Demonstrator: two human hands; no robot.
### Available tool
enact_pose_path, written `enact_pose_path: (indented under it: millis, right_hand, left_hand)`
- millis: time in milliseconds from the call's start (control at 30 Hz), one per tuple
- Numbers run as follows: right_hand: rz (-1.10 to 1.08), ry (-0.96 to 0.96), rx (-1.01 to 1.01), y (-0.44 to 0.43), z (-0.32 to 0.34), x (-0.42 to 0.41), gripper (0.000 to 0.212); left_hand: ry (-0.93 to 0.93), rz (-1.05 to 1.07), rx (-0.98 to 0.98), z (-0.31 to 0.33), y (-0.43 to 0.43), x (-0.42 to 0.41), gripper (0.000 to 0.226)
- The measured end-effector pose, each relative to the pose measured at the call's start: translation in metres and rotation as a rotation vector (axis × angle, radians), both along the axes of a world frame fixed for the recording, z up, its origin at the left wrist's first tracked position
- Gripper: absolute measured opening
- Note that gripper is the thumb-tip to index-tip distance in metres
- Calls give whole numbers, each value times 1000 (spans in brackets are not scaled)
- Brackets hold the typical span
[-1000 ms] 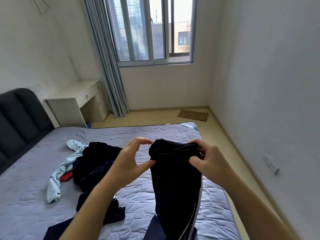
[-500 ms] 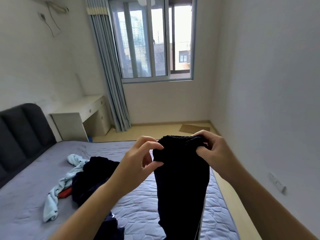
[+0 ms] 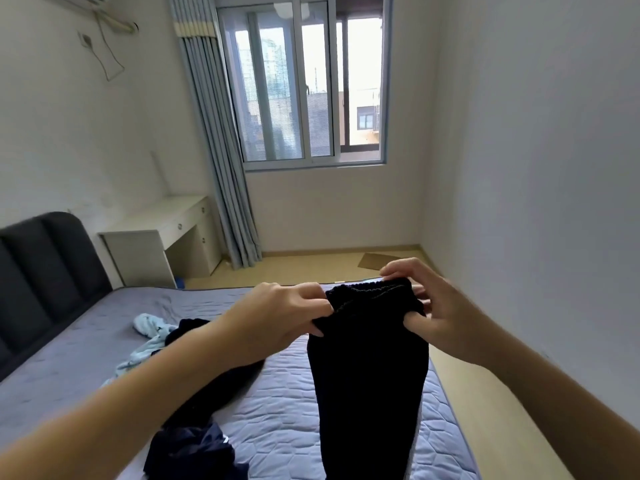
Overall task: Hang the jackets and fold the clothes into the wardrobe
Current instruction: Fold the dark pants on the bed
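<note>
Dark trousers (image 3: 370, 375) are held up above the bed (image 3: 287, 407) — the waistband is pinched at one end by the left hand (image 3: 277, 320), at the other by the right hand (image 3: 436, 317), fingers clamped on the cloth.

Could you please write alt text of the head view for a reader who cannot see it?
The left hand and right hand hold a dark garment up by its waistband, one pinching each side, over a quilted bed. Other dark clothes and a light blue garment lie on the bed.
</note>
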State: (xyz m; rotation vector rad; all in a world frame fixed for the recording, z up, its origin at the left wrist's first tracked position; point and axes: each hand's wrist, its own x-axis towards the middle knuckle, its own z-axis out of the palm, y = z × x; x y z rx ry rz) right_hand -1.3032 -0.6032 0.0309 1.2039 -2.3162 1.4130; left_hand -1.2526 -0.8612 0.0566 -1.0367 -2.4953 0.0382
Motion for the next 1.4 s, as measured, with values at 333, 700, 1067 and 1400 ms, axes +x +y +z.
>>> enact_pose_path:
  millis: [333, 700, 1067, 1400]
  right_hand:
    - [149, 484, 449, 12, 42, -17, 59]
    - [190, 627, 597, 2, 78, -24, 53]
    - [147, 602, 862, -9, 154, -55, 20]
    - [238, 547, 685, -26, 193, -63, 8]
  left_hand:
    - [92, -36, -236, 58, -7, -20, 18]
    - [156, -39, -354, 98, -23, -22, 24]
    - [110, 99, -316, 152, -59, -27, 29]
    - [152, 151, -393, 182, -70, -17, 31]
